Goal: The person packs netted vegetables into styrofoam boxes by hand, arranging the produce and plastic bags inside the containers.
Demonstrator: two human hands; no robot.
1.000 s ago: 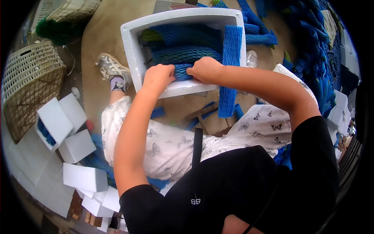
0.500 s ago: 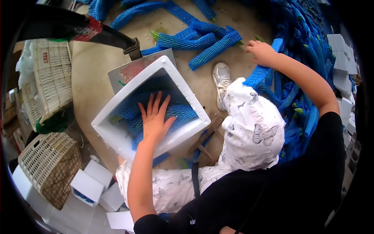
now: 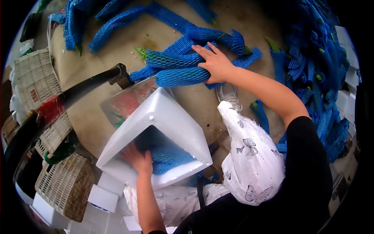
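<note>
A white foam box is tilted in front of me, with blue net-wrapped pieces inside. My left hand reaches into it, fingers spread and partly in shadow beside those pieces. Beyond the box, my right hand is on a blue net-wrapped piece, its thumb at the near end and its other fingers stretched over a neighbouring piece with a green tip. More wrapped pieces lie around that hand.
A large heap of blue net-wrapped pieces fills the right side. A black bar with red tape crosses the left, above a metal plate. White baskets and small foam boxes stand at the lower left.
My right hand has moved from the heap side leftward onto the loose pieces beyond the box. The strip it was touching is no longer by it. My left hand has shifted left inside the box.
</note>
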